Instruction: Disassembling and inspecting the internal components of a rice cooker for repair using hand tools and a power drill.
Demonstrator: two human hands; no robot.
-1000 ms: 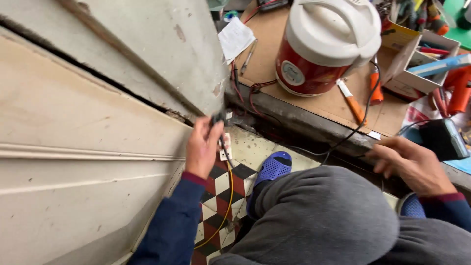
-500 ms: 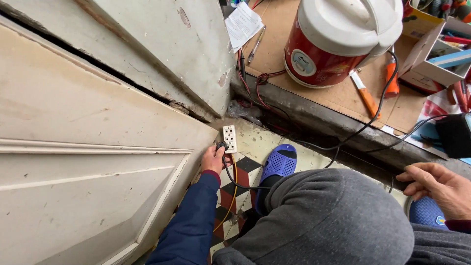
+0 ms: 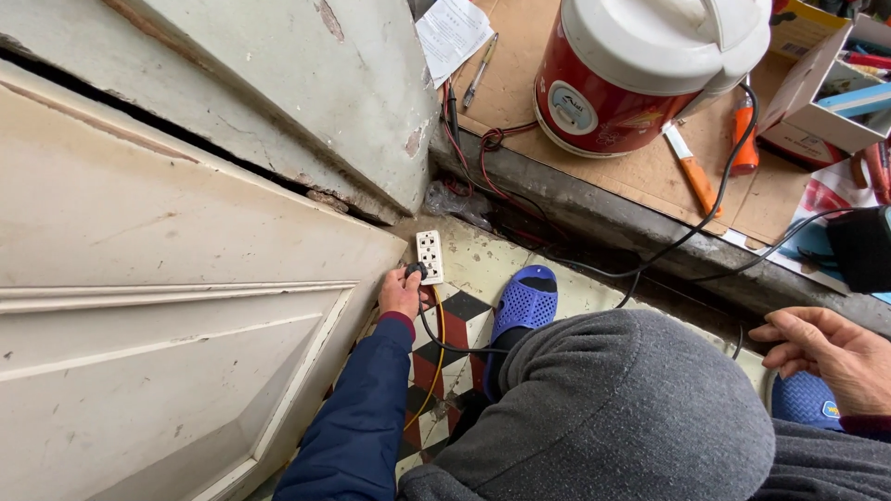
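My left hand (image 3: 399, 293) reaches down to the floor and grips a black plug (image 3: 416, 271) pressed against the lower end of a white socket strip (image 3: 430, 255) lying on the tiles. A black cord (image 3: 650, 262) runs from the plug up to a red and white rice cooker (image 3: 640, 70) on a cardboard-covered ledge. My right hand (image 3: 826, 357) rests with loosely curled fingers over my grey-trousered knee (image 3: 613, 408) and holds nothing.
A pale wooden door (image 3: 167, 278) fills the left side. A blue slipper (image 3: 524, 301) is on the patterned tile floor. On the ledge lie an orange-handled tool (image 3: 691, 172), a pen (image 3: 483, 60), a paper sheet (image 3: 452, 32), red wires (image 3: 473, 153) and boxes (image 3: 826, 83).
My left hand has moved down from the door's edge to the floor, bringing the plug to the socket strip. My right hand has drawn back toward my knee.
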